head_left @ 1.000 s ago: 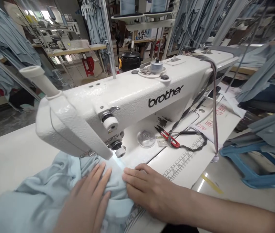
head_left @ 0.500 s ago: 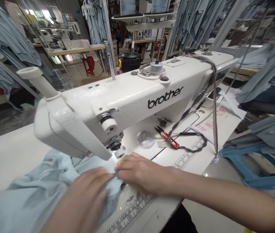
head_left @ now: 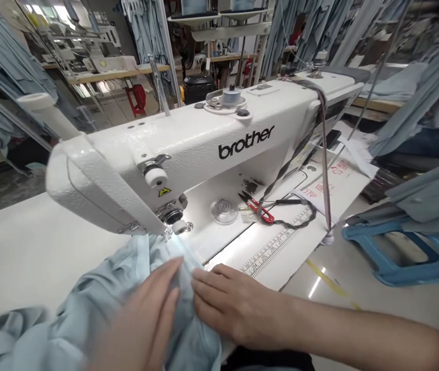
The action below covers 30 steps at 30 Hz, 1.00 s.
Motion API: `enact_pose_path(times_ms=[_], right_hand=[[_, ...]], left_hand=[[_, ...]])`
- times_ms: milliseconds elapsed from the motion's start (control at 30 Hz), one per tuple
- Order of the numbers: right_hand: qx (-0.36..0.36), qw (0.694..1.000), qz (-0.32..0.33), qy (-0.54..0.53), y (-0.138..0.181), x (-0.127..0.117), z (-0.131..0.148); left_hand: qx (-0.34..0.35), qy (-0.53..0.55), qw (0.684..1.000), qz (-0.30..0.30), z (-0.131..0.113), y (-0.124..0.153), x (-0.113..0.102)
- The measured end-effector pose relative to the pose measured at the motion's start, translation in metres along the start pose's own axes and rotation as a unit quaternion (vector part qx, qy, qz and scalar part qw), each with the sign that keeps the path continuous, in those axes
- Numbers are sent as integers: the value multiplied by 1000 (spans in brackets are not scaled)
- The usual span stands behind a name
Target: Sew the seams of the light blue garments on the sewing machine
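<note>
Light blue cloth (head_left: 103, 293) lies bunched across the front left of the sewing machine bed, with its top edge under the needle area (head_left: 168, 234) of the white sewing machine (head_left: 188, 144). My left hand (head_left: 142, 319), partly blurred, is closed on the cloth, thumb below the fingers, just in front of the needle area. To its right, my right hand (head_left: 230, 304) has curled fingers gripping the cloth's right edge. The fingertips of the two hands are a short way apart. Where the cloth folds under my hands is hidden.
Red-handled thread snips (head_left: 260, 208), a clear round plastic piece (head_left: 224, 211) and a dark cord loop (head_left: 300, 224) lie on the bed behind my right hand. A printed ruler (head_left: 269, 252) runs along it. Papers (head_left: 331, 180) and a blue stool (head_left: 389, 257) are at right.
Both hands have drawn back toward me from the needle area with the cloth, exposing more of it below the needle. The view has shifted slightly.
</note>
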State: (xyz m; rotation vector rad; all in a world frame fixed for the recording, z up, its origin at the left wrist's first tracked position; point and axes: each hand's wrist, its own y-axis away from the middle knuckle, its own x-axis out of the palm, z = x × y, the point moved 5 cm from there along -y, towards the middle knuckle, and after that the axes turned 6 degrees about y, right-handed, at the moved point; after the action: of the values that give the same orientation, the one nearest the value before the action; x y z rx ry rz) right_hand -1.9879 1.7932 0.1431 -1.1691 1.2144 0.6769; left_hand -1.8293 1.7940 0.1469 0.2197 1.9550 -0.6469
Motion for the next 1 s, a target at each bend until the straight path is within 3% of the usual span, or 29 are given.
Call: enact_pose_path(times_ms=[100, 233, 567, 767, 1000], right_hand=[[20, 1000, 6, 6, 10, -2, 1], [42, 999, 21, -26, 18, -5, -2], [53, 998, 20, -39, 11, 3, -13], [39, 999, 12, -35, -7, 8, -24], [30, 999, 26, -31, -24, 16, -35]], left_hand=[[47, -131, 990, 11, 0, -5, 9], [99, -211, 972, 25, 6, 6, 16], [122, -232, 965, 1, 17, 2, 15], [115, -253, 960, 23, 43, -1, 17], [156, -250, 956, 0, 56, -17, 6]])
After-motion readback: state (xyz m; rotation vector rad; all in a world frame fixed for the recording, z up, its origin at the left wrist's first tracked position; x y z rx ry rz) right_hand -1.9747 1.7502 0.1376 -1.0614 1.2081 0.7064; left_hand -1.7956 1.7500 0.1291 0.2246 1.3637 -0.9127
